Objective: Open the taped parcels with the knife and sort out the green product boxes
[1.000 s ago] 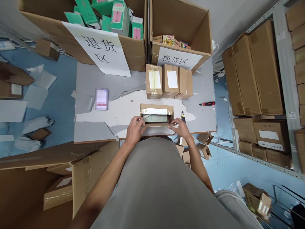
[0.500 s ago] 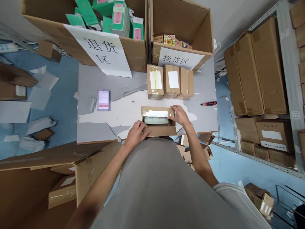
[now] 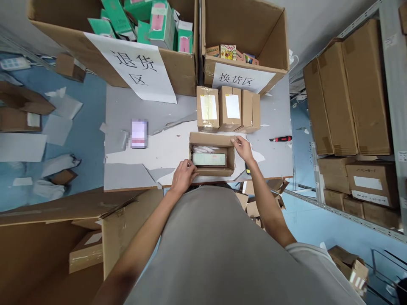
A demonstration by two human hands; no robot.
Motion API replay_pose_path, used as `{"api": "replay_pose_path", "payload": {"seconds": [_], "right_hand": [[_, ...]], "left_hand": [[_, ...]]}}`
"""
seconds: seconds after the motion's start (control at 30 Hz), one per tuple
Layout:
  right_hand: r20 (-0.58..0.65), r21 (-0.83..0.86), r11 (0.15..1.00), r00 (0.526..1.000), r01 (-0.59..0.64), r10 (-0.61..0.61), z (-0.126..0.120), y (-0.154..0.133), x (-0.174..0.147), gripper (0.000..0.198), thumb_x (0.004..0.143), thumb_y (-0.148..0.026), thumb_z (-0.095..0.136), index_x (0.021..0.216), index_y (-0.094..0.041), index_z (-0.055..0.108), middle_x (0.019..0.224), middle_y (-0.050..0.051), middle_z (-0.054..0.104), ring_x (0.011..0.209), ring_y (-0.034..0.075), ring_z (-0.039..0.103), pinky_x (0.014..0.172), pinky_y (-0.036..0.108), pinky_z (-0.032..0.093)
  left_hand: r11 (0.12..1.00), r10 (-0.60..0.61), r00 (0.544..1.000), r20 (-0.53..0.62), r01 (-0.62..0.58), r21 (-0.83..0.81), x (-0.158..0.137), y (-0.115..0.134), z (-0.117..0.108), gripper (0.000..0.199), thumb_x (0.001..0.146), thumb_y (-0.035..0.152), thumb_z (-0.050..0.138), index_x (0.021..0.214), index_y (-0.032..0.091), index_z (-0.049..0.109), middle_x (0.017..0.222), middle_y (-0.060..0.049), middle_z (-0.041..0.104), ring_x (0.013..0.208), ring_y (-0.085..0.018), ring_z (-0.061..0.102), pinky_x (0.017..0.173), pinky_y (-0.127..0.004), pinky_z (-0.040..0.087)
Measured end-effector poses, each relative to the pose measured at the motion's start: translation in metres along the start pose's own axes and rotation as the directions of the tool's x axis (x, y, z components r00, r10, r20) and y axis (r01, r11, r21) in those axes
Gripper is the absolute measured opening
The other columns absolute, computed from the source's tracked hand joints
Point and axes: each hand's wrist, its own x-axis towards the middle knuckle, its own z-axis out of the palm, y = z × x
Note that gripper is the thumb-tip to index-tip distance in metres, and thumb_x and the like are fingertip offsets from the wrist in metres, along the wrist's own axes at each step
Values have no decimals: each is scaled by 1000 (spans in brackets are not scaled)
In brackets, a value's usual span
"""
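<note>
The open carton (image 3: 213, 172) lies lengthwise left to right, mouth apparently upward.

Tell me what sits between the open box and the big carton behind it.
A row of three small cartons stands between the open box and the big carton, as the head view shows.

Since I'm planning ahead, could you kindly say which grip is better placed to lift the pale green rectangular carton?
Probably left: the left grip is nearer the carton; the right grip is at the far right corner of the open brown cardboard box.
</note>
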Motion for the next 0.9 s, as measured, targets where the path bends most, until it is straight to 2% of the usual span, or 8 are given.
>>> {"api": "replay_pose_path", "payload": {"seconds": [0.1,0.17,0.3,0.4,0.5,0.6,0.77,0.9], "right_hand": [[-79,-28,985,983,-169,166,18,4,20,56,104,-68,62,122,-18,79,90,6,79,92,28,75,94,39,60],[-92,-48,972,970,-230,225,26,5,27,51,104,-64,65,123,-19,79,93,5,80,92,27,74,94,38,60],[-99,-210,973,992,-100,80,26,3,23,33,109,-44,60,119,-21,82,124,14,80,111,29,74,105,43,60],[-35,-326,945,999,28,-42,20,0,10,36,110,-33,56,129,-19,83,138,18,76,130,34,68,117,49,58],[9,-374,923,996,87,-90,13,-6,-8,42,111,-33,58,144,-18,79,152,21,70,142,38,63,124,55,55],[-35,-380,917,989,121,-146,1,-12,-28,43,114,-35,57,148,-19,77,160,22,66,147,39,61,128,59,53],[1,-358,917,982,176,-188,-12,-24,-55,39,117,-36,57,149,-23,76,147,17,73,141,37,66,128,57,54],[283,-432,875,954,220,-100,11,-37,-58,41,112,-27,69,152,-21,74,149,16,75,143,35,67,126,52,55]], "left_hand": [[1000,-15,1000,-13,15,23,5,0,3,4,104,20,74,102,23,74,122,-16,66,113,-36,62,97,-49,55],[999,-15,1000,-4,15,34,7,0,3,5,105,22,74,101,23,75,123,-16,67,114,-36,63,96,-49,56],[999,-7,999,48,5,36,8,1,-5,7,104,28,78,107,22,80,126,-18,71,119,-39,65,103,-52,56],[1000,-1,1000,-3,1,1,19,4,-17,47,101,46,86,140,22,79,151,-21,69,146,-45,59,123,-59,49],[999,44,998,39,-43,-31,43,4,-31,118,88,64,97,183,21,42,187,-23,41,178,-51,23,142,-66,27],[999,53,976,209,-54,-3,67,-2,-39,158,72,65,107,191,19,14,197,-24,16,182,-56,-3,146,-72,8],[996,22,947,319,-47,71,77,-11,-39,168,68,56,110,192,18,4,197,-25,4,181,-57,-10,145,-75,2],[994,32,947,320,-63,89,74,-9,-38,165,70,50,109,192,17,3,197,-25,3,182,-55,-9,146,-74,3]]}}
